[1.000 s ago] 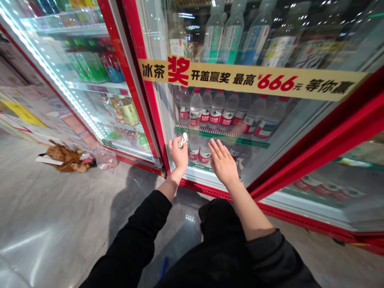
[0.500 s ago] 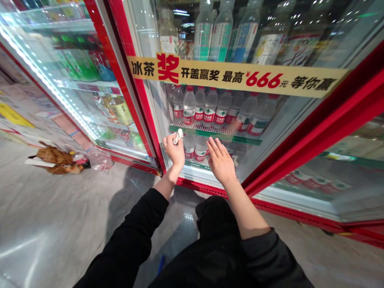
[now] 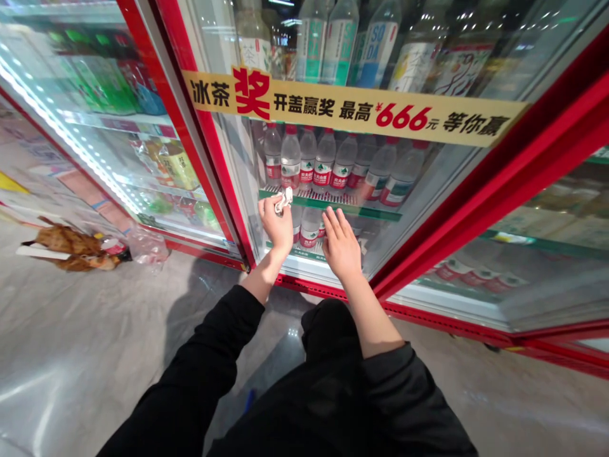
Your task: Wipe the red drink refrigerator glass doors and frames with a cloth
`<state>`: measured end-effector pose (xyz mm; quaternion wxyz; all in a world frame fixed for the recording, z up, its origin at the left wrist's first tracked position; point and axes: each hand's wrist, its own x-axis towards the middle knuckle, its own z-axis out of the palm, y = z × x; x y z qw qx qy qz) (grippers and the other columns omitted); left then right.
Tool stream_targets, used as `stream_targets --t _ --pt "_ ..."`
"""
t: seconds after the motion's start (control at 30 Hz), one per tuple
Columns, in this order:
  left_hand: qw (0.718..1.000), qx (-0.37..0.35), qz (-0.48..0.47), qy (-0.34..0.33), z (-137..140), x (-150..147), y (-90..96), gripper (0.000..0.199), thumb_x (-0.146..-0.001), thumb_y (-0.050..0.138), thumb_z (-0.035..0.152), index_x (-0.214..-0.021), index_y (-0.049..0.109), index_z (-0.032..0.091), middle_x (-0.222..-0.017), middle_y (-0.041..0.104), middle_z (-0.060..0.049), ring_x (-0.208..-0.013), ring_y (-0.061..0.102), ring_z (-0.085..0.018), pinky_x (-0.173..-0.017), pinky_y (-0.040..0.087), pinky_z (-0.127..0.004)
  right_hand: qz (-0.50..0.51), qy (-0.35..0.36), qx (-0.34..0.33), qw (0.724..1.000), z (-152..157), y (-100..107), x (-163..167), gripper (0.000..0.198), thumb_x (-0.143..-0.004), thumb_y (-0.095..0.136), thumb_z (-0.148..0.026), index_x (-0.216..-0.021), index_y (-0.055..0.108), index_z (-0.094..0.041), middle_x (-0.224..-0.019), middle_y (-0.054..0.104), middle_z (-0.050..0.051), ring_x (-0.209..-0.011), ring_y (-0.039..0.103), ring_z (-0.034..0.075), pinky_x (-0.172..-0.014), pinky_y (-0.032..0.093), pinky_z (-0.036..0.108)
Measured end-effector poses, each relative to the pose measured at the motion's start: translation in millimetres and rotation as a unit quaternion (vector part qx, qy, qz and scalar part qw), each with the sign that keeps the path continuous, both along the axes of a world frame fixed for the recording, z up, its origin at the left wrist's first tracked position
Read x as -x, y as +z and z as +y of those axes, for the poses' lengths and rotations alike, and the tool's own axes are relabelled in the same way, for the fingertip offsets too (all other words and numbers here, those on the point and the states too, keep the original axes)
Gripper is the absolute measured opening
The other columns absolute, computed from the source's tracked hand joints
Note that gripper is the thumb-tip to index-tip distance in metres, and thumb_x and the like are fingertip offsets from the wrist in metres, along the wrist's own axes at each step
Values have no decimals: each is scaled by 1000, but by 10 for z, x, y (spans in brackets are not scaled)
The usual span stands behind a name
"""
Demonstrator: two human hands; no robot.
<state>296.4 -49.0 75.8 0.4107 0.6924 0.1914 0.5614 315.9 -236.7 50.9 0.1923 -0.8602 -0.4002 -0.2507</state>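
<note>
My left hand [image 3: 276, 225] is closed on a crumpled white tissue [image 3: 284, 200], which sticks out past the thumb and fingers. It is at the lower left of a glass fridge door [image 3: 413, 171]. To the right, my right hand [image 3: 342, 246] has its fingers stretched out, palm toward the glass, and holds nothing. Whether its palm touches the pane cannot be made out. Behind the glass, water bottles [image 3: 323, 158] with red caps stand on a shelf, and more on the shelf below are partly covered by my hands. A yellow banner strip [image 3: 352, 111] crosses the door above them.
A second lit fridge [image 3: 114, 139] with drinks stands to the left, and another glass door [image 3: 547, 247] to the right. Brown crumpled packaging [image 3: 71, 244] and a clear plastic bag [image 3: 146, 244] lie on the grey floor [image 3: 95, 343]. Red frames [image 3: 476, 184] border the doors.
The view has shifted slightly, so the fridges appear further left and a little higher. Against the door, my left hand has moved slightly right and up; the right hand keeps its flat pose.
</note>
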Motion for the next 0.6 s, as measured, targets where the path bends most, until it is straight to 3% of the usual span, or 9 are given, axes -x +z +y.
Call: stream_targets --t 0.1,0.17,0.3,0.4,0.5,0.6 --pt "999 -18 25 -41 -362 -22 -199 31 -86 63 -6 -99 66 22 -113 65 -7 -116 67 -23 -113 54 -39 18 0 -10 1000 32 5 23 78 -99 42 -6 -175 31 -14 -182 35 11 -173 20 24 -141 31 50" --pt "996 -51 36 -68 -490 -45 -221 35 -85 62 -6 -102 70 24 -118 66 -7 -120 67 -24 -114 54 -41 27 -5 -20 999 -23 6 28 80 -100 41 -6 -177 26 -15 -182 34 11 -173 19 24 -141 31 51" --pt "992 -116 18 -53 -291 -61 -36 39 -87 60 -3 -106 75 27 -118 71 -4 -122 68 -24 -119 50 -47 32 -43 -65 996 -266 -12 30 79 -103 42 -10 -179 21 -19 -183 33 11 -173 18 26 -139 35 53" --pt "994 -113 1 -10 -25 -36 69 34 -89 61 -1 -100 76 27 -113 73 -4 -121 68 -25 -122 47 -49 28 -66 -86 994 -419 -49 38 76 -104 43 -12 -178 25 -22 -180 38 12 -172 23 27 -136 39 56" --pt "997 -81 3 14 -1 -11 -7 33 -87 62 -3 -95 76 26 -111 71 -5 -119 68 -25 -122 48 -47 26 -81 -86 993 -474 -87 52 69 -105 43 -12 -173 38 -19 -178 43 13 -171 27 28 -135 41 56" --pt "1000 -20 1 22 -260 -26 -178 34 -84 60 -6 -93 75 24 -111 66 -6 -119 68 -24 -120 51 -45 28 -92 -76 992 -468 -114 73 64 -103 42 -10 -167 47 -14 -177 45 15 -170 29 28 -135 42 54"
